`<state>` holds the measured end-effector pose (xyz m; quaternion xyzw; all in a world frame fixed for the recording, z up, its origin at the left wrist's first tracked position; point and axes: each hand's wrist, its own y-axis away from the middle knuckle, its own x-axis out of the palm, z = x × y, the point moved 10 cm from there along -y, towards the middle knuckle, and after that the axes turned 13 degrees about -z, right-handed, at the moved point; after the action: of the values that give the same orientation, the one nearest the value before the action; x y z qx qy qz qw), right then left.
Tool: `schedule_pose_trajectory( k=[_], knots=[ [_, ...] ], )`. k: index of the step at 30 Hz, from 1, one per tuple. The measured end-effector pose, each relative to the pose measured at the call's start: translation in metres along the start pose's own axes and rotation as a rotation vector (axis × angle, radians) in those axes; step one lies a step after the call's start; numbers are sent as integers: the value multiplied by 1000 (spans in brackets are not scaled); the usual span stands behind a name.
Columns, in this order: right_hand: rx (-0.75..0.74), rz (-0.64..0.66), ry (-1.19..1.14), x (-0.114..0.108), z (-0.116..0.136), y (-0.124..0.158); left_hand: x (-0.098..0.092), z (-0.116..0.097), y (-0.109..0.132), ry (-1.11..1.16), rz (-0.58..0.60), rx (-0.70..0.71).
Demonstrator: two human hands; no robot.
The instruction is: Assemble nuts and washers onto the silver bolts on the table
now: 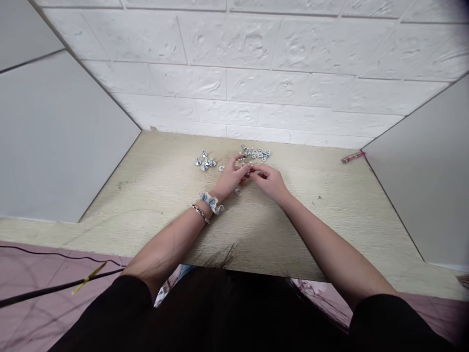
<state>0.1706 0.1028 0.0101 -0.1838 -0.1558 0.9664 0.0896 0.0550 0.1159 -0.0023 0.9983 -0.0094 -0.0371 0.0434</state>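
- Clock read from where the hands meet, 12 toward the wall.
- Left hand and right hand together mid-desk; both grips pinching a small metal piece, mostly hidden by fingers, exact kind unclear.
- 12 to 1 o'clock: mixed pile of bolts, nuts and washers, close in; left fingers mask its near edge.
- 9 to 10: cluster of bolts, apart from the pile.
- 9, just beside left hand: flat washer. Second washer at 7.
- 3, well apart: red cutter-like tool, near the right panel.
- 4: tiny reddish scraps.
- Left wrist: pale blue scrunchie, chain bracelet.
- Desk pale, wood-grained; brown specks around the cluster.
- 12, beyond: white brick-pattern wall. Grey panel at 9.
- 8: pink floor, dark rod, yellow tie.
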Motion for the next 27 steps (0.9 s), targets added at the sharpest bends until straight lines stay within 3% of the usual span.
schedule_pose_trajectory(
  k=[9, 18, 27],
  knots=[
    [89, -12, 36, -1, -9, 2, 7, -2, 5, -77, 100, 45],
    [-168, 33, 75, 3, 15, 2, 14, -6, 11, -89, 161, 75],
    [-22, 38, 75, 4, 4, 2, 7, -3, 4, -68, 89, 77]
  ],
)
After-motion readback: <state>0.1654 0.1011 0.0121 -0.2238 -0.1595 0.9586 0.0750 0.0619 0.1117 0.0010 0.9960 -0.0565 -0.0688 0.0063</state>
